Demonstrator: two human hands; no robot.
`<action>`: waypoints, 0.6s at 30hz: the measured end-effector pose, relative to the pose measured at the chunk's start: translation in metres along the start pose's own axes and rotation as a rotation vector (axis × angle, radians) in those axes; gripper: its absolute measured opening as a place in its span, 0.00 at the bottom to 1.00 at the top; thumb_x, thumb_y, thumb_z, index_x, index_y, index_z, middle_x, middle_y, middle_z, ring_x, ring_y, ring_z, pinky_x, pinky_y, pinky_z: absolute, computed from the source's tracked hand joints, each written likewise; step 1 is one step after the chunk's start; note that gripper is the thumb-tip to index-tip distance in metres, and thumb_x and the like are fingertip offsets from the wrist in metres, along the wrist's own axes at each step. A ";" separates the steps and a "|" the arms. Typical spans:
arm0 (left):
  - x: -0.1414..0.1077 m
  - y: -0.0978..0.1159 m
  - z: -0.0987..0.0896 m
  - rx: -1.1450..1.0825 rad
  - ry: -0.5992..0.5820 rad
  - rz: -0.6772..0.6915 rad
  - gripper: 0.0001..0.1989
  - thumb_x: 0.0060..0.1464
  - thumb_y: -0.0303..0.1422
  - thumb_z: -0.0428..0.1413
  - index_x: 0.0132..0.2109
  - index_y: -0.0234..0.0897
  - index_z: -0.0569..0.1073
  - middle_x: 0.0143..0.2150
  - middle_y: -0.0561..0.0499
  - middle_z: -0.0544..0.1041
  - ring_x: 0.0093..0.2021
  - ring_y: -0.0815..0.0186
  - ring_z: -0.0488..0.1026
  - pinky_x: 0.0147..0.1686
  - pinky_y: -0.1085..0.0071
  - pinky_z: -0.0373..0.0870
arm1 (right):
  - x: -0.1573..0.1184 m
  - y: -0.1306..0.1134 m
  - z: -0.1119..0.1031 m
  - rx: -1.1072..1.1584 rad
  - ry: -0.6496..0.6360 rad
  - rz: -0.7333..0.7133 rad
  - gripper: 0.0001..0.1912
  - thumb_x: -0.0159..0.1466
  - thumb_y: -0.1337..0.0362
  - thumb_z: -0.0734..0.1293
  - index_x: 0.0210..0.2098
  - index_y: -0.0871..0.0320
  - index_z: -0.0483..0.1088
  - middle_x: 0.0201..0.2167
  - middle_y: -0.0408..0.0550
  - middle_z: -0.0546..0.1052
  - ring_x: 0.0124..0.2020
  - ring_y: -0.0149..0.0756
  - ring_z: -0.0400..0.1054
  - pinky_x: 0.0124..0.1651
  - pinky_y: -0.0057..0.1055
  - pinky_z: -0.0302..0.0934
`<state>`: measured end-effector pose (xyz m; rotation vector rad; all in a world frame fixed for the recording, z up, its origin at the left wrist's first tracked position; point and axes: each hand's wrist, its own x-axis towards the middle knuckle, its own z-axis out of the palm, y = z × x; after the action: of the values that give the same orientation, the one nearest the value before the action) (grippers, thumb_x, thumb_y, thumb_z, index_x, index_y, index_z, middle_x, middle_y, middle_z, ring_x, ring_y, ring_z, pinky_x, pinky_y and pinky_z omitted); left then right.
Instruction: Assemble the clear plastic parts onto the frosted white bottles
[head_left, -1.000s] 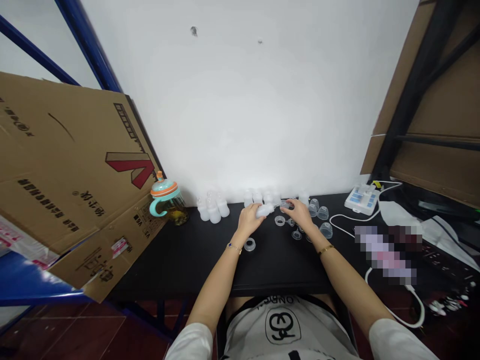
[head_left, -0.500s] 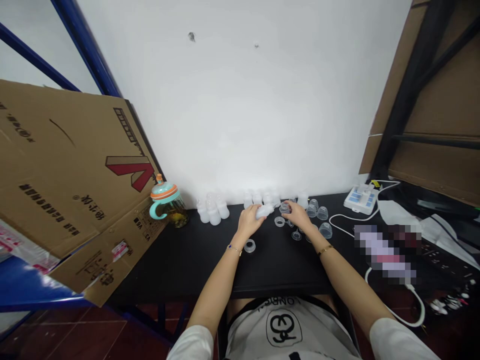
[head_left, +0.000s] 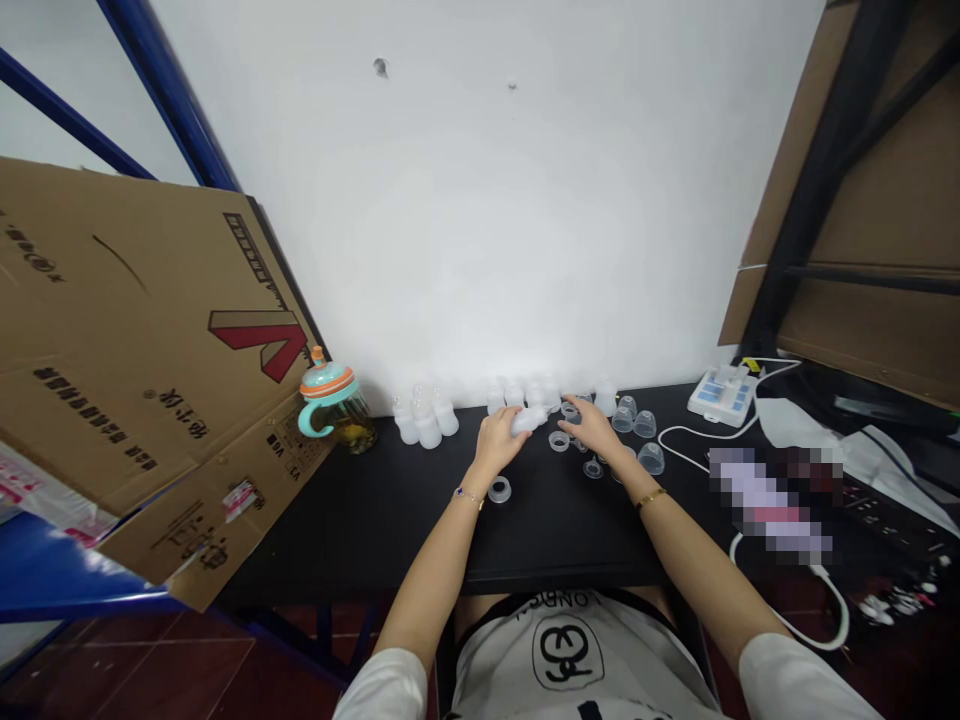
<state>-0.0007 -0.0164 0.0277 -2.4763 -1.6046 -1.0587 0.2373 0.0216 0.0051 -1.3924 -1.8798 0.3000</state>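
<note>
My left hand (head_left: 496, 442) is closed around a small white feeding bottle (head_left: 528, 420), tilted with its neck to the right. My right hand (head_left: 597, 432) is open over the table, thumb and forefinger apart on either side of a clear collar ring (head_left: 570, 410). Just below it lies another collar ring (head_left: 559, 441), and a clear teat (head_left: 592, 467) rests nearer to me. One more collar ring (head_left: 499, 490) lies below my left wrist. Several clear domed caps (head_left: 651, 459) stand right of my right hand; some parts are hidden under it.
Several white bottles (head_left: 428, 430) stand at the back left, others (head_left: 496, 398) along the wall. A teal-lidded jug (head_left: 337, 405) is beside a large cardboard box (head_left: 150, 350). Rightward are a white box (head_left: 724, 396), a white cable (head_left: 682, 434) and a blurred-out object (head_left: 769, 507).
My right thumb and fingers have spread apart, letting go of the clear ring-like part they pinched. My left hand keeps the bottle, which has turned slightly.
</note>
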 end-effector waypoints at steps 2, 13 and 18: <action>0.000 -0.001 0.001 0.002 0.000 0.006 0.21 0.58 0.33 0.63 0.58 0.40 0.72 0.57 0.46 0.78 0.56 0.55 0.75 0.58 0.59 0.68 | -0.001 -0.005 -0.003 0.036 0.020 -0.052 0.27 0.63 0.63 0.69 0.62 0.57 0.70 0.62 0.55 0.73 0.63 0.49 0.66 0.66 0.45 0.58; 0.001 -0.003 0.003 -0.040 0.062 0.173 0.21 0.61 0.35 0.60 0.60 0.40 0.69 0.57 0.45 0.76 0.58 0.55 0.73 0.58 0.59 0.69 | 0.000 -0.016 -0.009 0.477 0.011 0.012 0.20 0.64 0.52 0.68 0.48 0.58 0.79 0.43 0.53 0.83 0.46 0.46 0.76 0.49 0.39 0.69; 0.001 -0.004 0.003 -0.047 0.107 0.227 0.20 0.62 0.36 0.59 0.60 0.40 0.69 0.56 0.44 0.76 0.56 0.54 0.74 0.56 0.56 0.71 | 0.002 -0.016 -0.009 0.634 -0.019 0.003 0.23 0.58 0.47 0.73 0.43 0.59 0.80 0.36 0.51 0.83 0.39 0.44 0.76 0.44 0.37 0.70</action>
<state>-0.0016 -0.0125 0.0245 -2.5079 -1.2485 -1.1833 0.2314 0.0147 0.0212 -0.9558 -1.5936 0.8300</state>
